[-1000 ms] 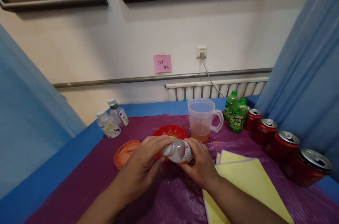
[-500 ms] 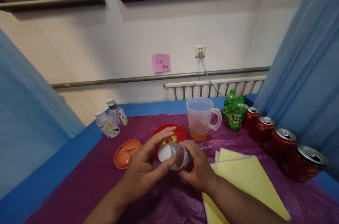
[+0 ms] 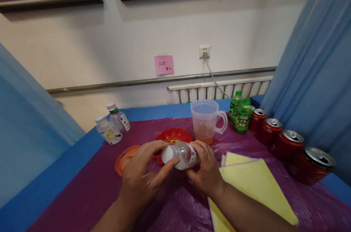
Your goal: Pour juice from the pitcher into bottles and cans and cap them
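Observation:
A clear plastic bottle point(image 3: 183, 154) with a white cap point(image 3: 168, 154) is held tilted, cap towards the left, above the purple sheet. My right hand point(image 3: 206, 168) wraps round its labelled body. At the cap end, my left hand point(image 3: 146, 168) has its thumb and fingers closed on the white cap. Just behind the bottle lies a red scalloped plate point(image 3: 175, 135), partly covered by the bottle and my fingers. An orange divided dish point(image 3: 124, 158) sits left of it, half hidden by my left hand.
A measuring jug point(image 3: 205, 120) with a little amber liquid stands behind my right hand. Two green bottles point(image 3: 242, 116) and several red cans point(image 3: 287, 144) line the right. Yellow cloths point(image 3: 255, 188) lie under my right forearm. Two clear bottles point(image 3: 109, 130) stand at left.
My left fingers have closed in from above onto the bottle's cap, where they were spread apart before. The whole view has shifted slightly.

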Demonstrator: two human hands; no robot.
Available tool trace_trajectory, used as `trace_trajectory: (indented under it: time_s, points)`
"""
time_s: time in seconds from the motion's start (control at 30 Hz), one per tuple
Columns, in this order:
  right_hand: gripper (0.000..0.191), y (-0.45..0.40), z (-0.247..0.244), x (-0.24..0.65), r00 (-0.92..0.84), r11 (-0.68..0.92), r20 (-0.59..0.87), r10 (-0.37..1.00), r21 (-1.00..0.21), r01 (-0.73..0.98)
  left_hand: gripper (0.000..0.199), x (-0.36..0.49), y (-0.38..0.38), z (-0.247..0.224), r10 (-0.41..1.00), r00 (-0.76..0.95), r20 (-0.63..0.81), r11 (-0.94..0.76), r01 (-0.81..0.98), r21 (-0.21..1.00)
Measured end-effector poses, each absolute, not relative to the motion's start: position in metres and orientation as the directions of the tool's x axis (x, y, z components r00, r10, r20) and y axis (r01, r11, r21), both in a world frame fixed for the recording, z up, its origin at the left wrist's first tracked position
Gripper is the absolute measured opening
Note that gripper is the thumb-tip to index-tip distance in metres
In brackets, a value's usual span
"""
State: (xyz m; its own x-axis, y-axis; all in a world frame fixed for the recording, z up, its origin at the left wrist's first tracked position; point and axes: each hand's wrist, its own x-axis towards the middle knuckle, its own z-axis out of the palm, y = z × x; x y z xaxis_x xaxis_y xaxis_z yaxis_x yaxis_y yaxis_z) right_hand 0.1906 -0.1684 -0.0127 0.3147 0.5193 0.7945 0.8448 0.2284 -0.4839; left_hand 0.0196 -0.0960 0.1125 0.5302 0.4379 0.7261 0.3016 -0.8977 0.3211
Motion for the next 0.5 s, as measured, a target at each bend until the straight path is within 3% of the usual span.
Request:
trace_trajectory:
  time_s: [0.23, 0.5]
  points:
    - [0.067, -0.1664, -0.0149, 0.1915, 0.324, 0.203, 0.797, 0.51, -0.477, 0.855, 0.028, 0.0188, -0.0961, 0.1134, 0.354, 0.558, 0.75, -0.917, 0.365, 0.161]
    - [0.07, -0.1667, -0.0152, 0.1914, 0.293, 0.233, 0.799, 0.525, -0.466, 0.854, 0.023, 0.019, -0.0908, 0.1162, 0.402, 0.644, 0.651, -0.914, 0.326, 0.241]
